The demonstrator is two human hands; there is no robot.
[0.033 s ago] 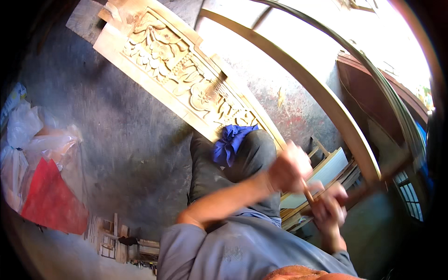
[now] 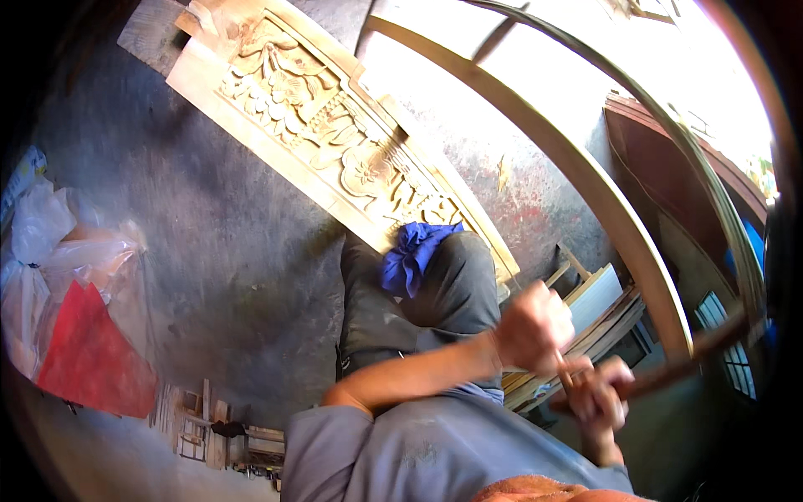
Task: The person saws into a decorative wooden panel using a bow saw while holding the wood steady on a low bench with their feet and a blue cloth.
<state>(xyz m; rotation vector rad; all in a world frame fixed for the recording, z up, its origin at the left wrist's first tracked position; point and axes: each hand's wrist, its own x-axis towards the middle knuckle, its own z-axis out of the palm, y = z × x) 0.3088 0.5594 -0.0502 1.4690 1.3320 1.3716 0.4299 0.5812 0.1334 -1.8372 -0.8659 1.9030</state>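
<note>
A large wooden frame saw (image 2: 577, 167) arches across the right side, with a pale middle bar, a dark cord along its outer side and dark end arms. Close to my chest, my left hand (image 2: 535, 328) is closed in a fist on a thin wooden peg at the saw's near end. Just below and right of it, my right hand (image 2: 596, 395) has its fingers curled round the same end, where the dark end arm (image 2: 690, 366) begins. I cannot make out the blade. A carved wooden panel (image 2: 335, 138) lies slanting away from my knees, with a blue cloth (image 2: 410, 258) at its near end.
A grey concrete floor (image 2: 226, 217) spreads around me. Clear plastic bags (image 2: 50, 230) and a red sheet (image 2: 96, 360) lie at the left. Wood pieces (image 2: 217, 435) stand at the lower left. Boards (image 2: 606, 322) are stacked to the right of my legs.
Both hands have shifted slightly down and to the right. The saw's near end has moved the same way. The panel and cloth stay put.
</note>
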